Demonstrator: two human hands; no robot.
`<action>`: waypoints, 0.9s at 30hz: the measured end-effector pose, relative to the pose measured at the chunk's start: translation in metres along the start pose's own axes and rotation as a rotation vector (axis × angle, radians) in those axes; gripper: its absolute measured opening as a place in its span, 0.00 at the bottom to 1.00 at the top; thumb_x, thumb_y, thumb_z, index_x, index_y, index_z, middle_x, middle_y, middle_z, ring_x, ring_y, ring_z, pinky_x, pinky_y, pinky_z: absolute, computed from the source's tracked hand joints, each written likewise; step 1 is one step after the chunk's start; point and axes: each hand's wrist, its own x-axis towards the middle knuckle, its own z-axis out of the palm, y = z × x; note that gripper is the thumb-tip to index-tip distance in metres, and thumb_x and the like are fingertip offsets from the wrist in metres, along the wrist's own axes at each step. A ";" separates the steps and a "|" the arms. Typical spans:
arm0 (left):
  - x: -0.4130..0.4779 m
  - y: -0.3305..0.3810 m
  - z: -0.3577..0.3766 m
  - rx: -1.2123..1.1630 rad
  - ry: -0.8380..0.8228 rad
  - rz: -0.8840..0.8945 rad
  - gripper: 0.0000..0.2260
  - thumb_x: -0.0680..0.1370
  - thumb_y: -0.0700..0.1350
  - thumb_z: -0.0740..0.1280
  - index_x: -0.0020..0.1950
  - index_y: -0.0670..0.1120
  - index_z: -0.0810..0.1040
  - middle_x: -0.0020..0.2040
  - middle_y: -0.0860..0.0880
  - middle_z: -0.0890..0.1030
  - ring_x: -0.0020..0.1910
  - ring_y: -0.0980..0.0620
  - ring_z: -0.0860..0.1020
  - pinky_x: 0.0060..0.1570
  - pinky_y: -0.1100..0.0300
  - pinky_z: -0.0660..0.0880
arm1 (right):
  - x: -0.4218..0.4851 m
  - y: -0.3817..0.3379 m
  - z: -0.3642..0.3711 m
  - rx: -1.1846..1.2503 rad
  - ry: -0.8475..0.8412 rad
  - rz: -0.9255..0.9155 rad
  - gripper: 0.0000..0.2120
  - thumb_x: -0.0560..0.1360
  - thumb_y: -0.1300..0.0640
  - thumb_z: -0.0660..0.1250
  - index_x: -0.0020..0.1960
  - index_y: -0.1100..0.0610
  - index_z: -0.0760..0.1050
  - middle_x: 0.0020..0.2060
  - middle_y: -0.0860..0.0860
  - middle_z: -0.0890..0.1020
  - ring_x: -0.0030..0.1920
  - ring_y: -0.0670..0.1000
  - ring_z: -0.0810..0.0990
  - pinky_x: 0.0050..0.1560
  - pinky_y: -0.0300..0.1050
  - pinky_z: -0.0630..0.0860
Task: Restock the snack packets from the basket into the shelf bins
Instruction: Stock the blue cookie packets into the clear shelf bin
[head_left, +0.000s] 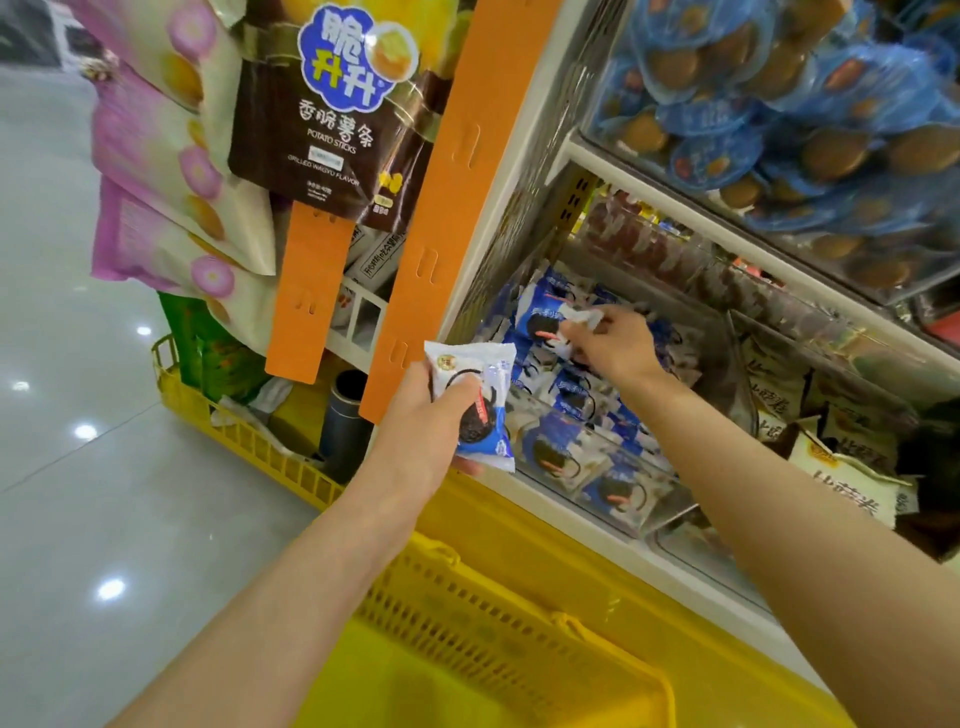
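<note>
My left hand (423, 415) grips a blue and white snack packet (480, 400) with a dark round cookie printed on it, held in front of the orange shelf post. My right hand (610, 345) reaches into the clear shelf bin (675, 512) and pinches the white end of another such packet (550, 319) over the pile. Several identical packets fill that bin. The yellow basket (519, 639) sits below my arms at the bottom of the view; what it holds is hidden.
An orange post (452, 208) stands left of the bin. Hanging potato stick bags (332, 104) and pink bags (171, 171) crowd the upper left. Cream packets (841, 467) fill the bin to the right. Blue packets (779, 104) pile above. A second yellow crate (244, 441) sits on the floor.
</note>
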 end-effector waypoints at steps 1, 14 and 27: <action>0.001 0.000 -0.001 0.008 0.006 0.001 0.04 0.79 0.46 0.61 0.45 0.55 0.70 0.46 0.53 0.77 0.38 0.54 0.80 0.22 0.66 0.74 | 0.007 0.000 0.006 0.003 0.001 0.015 0.14 0.76 0.57 0.68 0.57 0.64 0.75 0.46 0.59 0.82 0.46 0.57 0.82 0.54 0.53 0.78; 0.008 -0.002 -0.004 -0.033 -0.043 -0.050 0.07 0.79 0.43 0.62 0.46 0.55 0.69 0.48 0.53 0.76 0.41 0.53 0.79 0.22 0.67 0.73 | 0.032 0.016 0.025 -0.433 -0.037 -0.117 0.21 0.76 0.56 0.67 0.65 0.63 0.68 0.62 0.62 0.74 0.58 0.60 0.75 0.55 0.50 0.72; -0.005 0.000 -0.003 0.124 -0.251 0.017 0.13 0.76 0.42 0.67 0.60 0.52 0.74 0.51 0.51 0.80 0.47 0.55 0.81 0.34 0.65 0.78 | -0.115 -0.023 0.002 0.015 -0.176 -0.285 0.07 0.78 0.46 0.58 0.53 0.47 0.69 0.45 0.39 0.76 0.43 0.33 0.74 0.40 0.23 0.69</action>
